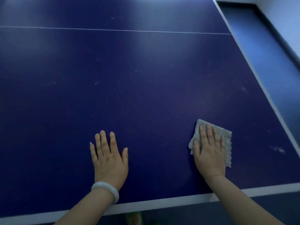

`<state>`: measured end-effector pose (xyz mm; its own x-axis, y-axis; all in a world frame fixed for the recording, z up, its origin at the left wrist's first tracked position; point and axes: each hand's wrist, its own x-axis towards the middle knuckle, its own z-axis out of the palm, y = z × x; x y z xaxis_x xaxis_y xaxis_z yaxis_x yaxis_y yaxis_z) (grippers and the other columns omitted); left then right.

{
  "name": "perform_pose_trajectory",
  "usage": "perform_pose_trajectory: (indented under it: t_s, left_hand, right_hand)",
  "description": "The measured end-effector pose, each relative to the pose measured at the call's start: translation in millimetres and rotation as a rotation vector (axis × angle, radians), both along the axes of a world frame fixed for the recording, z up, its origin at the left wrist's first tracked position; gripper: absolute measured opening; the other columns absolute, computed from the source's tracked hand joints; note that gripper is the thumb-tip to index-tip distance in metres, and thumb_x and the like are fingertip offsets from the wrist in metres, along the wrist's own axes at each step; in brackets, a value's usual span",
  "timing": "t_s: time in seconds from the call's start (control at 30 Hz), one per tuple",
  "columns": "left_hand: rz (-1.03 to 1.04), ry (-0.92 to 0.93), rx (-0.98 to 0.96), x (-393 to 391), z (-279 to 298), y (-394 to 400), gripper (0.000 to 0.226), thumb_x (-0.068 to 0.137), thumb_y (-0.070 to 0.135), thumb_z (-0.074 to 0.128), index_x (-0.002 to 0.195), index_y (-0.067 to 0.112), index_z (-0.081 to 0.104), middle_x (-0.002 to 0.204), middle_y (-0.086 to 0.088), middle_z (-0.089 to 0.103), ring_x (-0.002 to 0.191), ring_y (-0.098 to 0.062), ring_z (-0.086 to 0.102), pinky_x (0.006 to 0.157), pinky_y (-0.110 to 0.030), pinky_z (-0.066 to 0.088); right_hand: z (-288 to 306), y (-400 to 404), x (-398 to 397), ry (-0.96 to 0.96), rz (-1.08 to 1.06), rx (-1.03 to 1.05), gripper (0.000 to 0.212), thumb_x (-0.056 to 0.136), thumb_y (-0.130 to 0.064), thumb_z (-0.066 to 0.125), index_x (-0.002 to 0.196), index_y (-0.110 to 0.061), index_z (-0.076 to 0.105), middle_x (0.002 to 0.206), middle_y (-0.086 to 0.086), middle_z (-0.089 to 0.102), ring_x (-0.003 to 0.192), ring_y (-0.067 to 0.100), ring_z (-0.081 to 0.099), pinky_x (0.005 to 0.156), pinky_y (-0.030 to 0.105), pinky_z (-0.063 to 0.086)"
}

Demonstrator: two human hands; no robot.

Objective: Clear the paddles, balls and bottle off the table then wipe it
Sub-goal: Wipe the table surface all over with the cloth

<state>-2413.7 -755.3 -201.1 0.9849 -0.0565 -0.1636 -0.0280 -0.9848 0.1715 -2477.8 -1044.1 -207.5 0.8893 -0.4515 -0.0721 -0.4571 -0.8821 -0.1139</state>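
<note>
The right hand (209, 151) lay flat on a grey cloth (227, 143), its fingers (208, 132) straight and close together, pressing the cloth onto the dark blue tabletop (129, 95) near its right corner. The left hand (109, 158) rested palm-down on the bare surface well to the left of the cloth, fingers spread wide and holding nothing. A white bangle (106, 191) circled the left wrist. Faint pale scuffs (279, 150) marked the tabletop to the right of the cloth.
</note>
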Motion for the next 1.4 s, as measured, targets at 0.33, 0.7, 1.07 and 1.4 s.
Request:
perform_pose_trajectory:
  t_s: [0.33, 0.7, 1.07, 1.4]
  left_hand:
    - [-0.47, 0.008, -0.105, -12, 11, -138, 0.066, 0.103, 0.039, 0.025, 0.155, 0.016, -0.007, 0.161, -0.015, -0.018, 0.147, -0.03, -0.022, 0.12, -0.05, -0.011]
    - [-0.425, -0.056, -0.005, -24, -10, -161, 0.067, 0.098, 0.045, 0.007, 0.155, 0.01, 0.006, 0.161, -0.022, -0.005, 0.149, -0.038, -0.009, 0.119, -0.059, 0.002]
    - [-0.427, -0.042, 0.052, -26, -7, -164, 0.067, 0.098, 0.044, 0.012, 0.154, 0.009, 0.016, 0.161, -0.021, 0.005, 0.15, -0.037, 0.0, 0.119, -0.059, 0.01]
    - [-0.422, -0.04, 0.094, -26, -4, -166, 0.067, 0.097, 0.045, 0.014, 0.153, 0.009, 0.021, 0.16, -0.021, 0.013, 0.149, -0.037, 0.008, 0.118, -0.059, 0.013]
  right_hand:
    - [1, 0, 0, -0.021, -0.003, -0.015, 0.063, 0.097, -0.046, 0.015, 0.155, -0.022, 0.009, 0.163, 0.0, 0.004, 0.151, 0.017, -0.001, 0.123, 0.047, 0.004]
    - [-1, -33, -19, 0.023, 0.194, 0.024, 0.061, 0.1, -0.045, 0.016, 0.157, -0.026, 0.004, 0.165, -0.002, -0.002, 0.151, 0.014, -0.007, 0.123, 0.046, 0.002]
    - [1, -17, -30, 0.021, 0.061, 0.033, 0.062, 0.101, -0.041, 0.019, 0.157, -0.019, 0.002, 0.165, 0.006, 0.0, 0.152, 0.024, -0.002, 0.121, 0.052, 0.007]
    - [6, -85, -51, 0.083, -0.368, 0.067, 0.062, 0.097, -0.046, 0.0, 0.152, -0.024, -0.018, 0.163, 0.003, -0.016, 0.149, 0.019, -0.018, 0.122, 0.049, -0.004]
